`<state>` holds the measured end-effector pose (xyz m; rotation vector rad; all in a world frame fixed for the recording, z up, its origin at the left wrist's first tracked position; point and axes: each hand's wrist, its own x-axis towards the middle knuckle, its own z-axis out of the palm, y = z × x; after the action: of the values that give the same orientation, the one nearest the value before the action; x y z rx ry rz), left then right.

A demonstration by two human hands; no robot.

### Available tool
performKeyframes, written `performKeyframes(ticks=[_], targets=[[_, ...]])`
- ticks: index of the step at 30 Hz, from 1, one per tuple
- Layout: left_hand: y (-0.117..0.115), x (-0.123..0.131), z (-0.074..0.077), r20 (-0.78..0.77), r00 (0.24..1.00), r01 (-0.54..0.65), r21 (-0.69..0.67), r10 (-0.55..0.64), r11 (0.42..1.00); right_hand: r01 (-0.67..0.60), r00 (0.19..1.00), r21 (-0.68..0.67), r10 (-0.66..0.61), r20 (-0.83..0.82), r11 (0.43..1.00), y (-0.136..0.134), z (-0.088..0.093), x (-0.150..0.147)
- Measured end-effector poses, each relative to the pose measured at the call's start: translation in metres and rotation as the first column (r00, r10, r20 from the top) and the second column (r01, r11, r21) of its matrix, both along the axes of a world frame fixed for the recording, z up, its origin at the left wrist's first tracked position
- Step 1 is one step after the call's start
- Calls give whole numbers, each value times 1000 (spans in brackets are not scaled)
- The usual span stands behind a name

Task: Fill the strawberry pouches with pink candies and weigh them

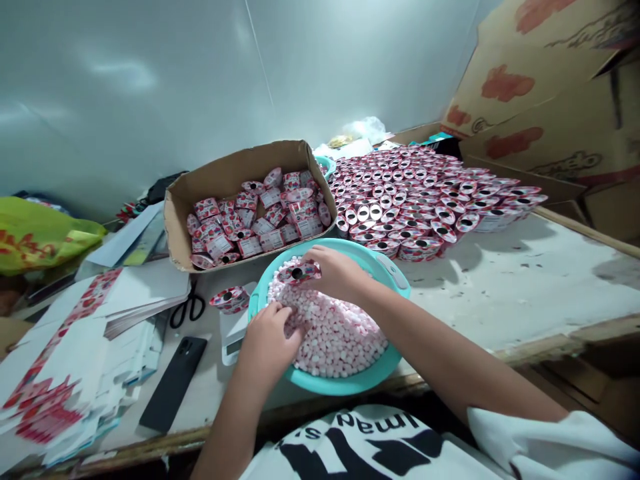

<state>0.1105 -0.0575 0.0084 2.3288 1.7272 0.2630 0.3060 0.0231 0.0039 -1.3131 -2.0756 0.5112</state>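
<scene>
A turquoise basin (345, 385) full of small pale pink-and-white pellets, like candies (335, 340), sits at the table's front edge. Over its far left part, my right hand (334, 270) grips a small printed box (299, 273) with a dark oval opening facing up. My left hand (273, 337) reaches over the basin's left rim, its fingertips among the candies and partly hidden. Whether those fingers hold any candies I cannot make out. Another small printed box (230, 299) lies left of the basin, by a white scale-like device (231, 347) partly under the basin.
Behind the basin stands a cardboard carton (183, 250) of filled-looking printed boxes. Many upright open boxes (395, 200) crowd the table's back right. Black scissors (189, 307), a dark phone (174, 383) and stacked flat printed cartons (100, 333) lie left. Large cardboard boxes (545, 100) rise at right.
</scene>
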Motion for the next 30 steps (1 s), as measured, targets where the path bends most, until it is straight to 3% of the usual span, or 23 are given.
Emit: performKeyframes(ticks=[5,13,15,18,22,30], targets=[[5,4,11,-58,997,46,-114,-53,992,-14,1000,5,14,2,1000,2,-3,1],[12,2,14,86,995,64,-150,-51,987,-15,1000,13,15,2,1000,0,3,0],[14,1,13,119,990,87,-85,-77,993,-20,1000,18,20,-1,1000,0,3,-1],[18,-3,14,199,968,127,151,-156,980,-41,999,27,41,-3,999,0,2,0],[29,-4,18,195,955,111,462,-222,880,-88,996,40,88,-7,995,0,3,0],[50,14,14,84,988,74,477,-129,876,-120,991,61,123,-52,991,1,2,-1]])
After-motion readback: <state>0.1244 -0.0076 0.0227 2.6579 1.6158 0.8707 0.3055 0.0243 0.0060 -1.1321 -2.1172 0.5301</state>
